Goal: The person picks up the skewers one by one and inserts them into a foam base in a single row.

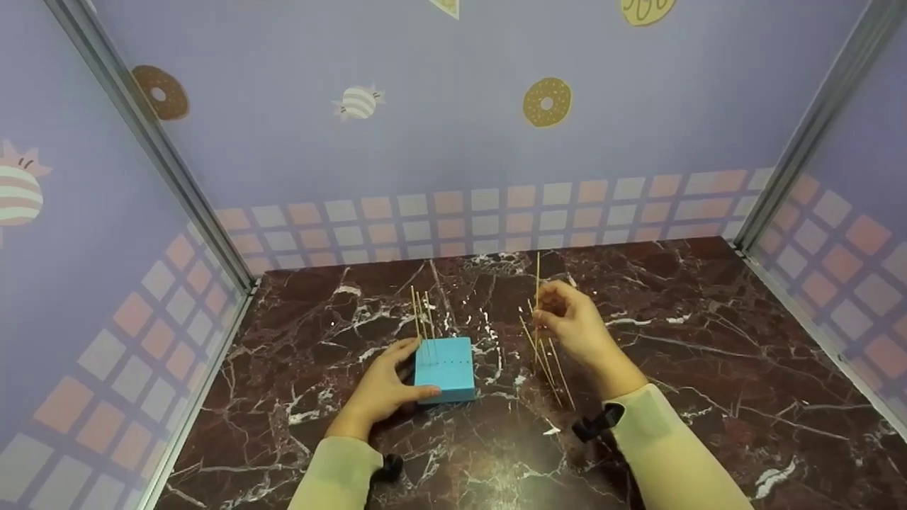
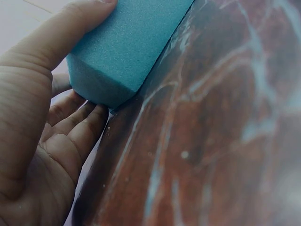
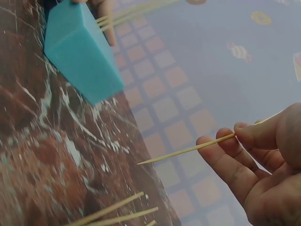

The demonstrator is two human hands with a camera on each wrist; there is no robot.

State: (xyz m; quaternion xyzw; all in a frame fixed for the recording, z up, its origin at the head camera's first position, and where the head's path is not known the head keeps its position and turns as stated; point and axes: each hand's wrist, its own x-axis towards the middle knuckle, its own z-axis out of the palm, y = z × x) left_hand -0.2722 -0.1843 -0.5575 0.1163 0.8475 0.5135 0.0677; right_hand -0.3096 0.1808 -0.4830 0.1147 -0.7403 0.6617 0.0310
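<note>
A blue foam block (image 1: 446, 375) lies on the table with a row of small holes along its top. Several thin wooden skewers (image 1: 417, 312) stand upright in its left part. My left hand (image 1: 382, 386) grips the block from the left, thumb on the near side and fingers around the left and far sides. To the right, my right hand (image 1: 574, 322) pinches one wooden skewer (image 3: 183, 151) between thumb and fingers. That skewer is about upright in the head view, its pointed end free in the right wrist view. Loose skewers (image 1: 553, 372) lie on the table below this hand.
The table (image 1: 496, 453) is dark red marble with white veins. Patterned panels (image 1: 453, 142) enclose it at the back and both sides, joined by metal corner posts (image 1: 801, 127). Each wrist carries a black strap (image 1: 599, 423).
</note>
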